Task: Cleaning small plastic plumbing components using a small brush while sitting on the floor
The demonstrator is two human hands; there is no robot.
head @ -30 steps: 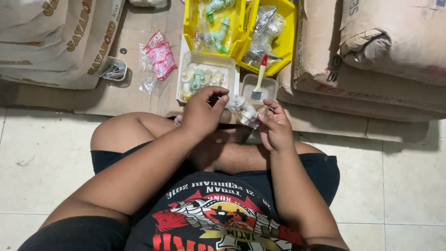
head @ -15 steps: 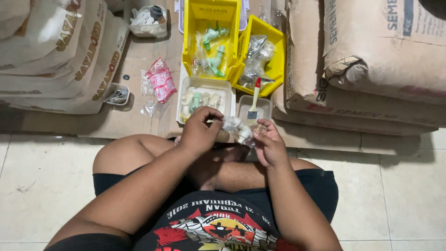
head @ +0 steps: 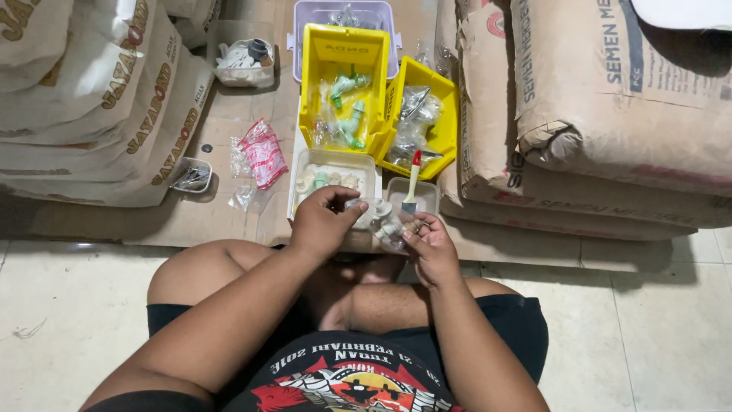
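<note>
Several large paper sacks (head: 610, 99) are stacked at the right and more sacks (head: 84, 99) at the left, all resting on a sheet of brown cardboard (head: 229, 214) spread over the tiled floor (head: 671, 336). Between the stacks stand two yellow bins: the taller one (head: 341, 57) holds green and white plastic fittings, the smaller one (head: 438, 91) just beside it holds clear bagged parts. A lilac tub (head: 339, 11) sits behind them. In front of the taller bin lies a white tray (head: 332, 160) of small pale pieces, and next to it a clear little container (head: 423, 191) with a red-handled brush (head: 412, 179) leaning in it. A red-and-clear packet (head: 263, 156) lies left of the tray.

Over the person's crossed legs, the left hand (head: 320, 225) and right hand (head: 428, 246) meet on a small bagged white fitting (head: 381, 221), just in front of the tray. The left fingers (head: 347, 200) curl over its near end; the right fingers (head: 412, 229) pinch the other end, though the glare on the wrapping makes the fitting's exact shape hard to tell.
</note>
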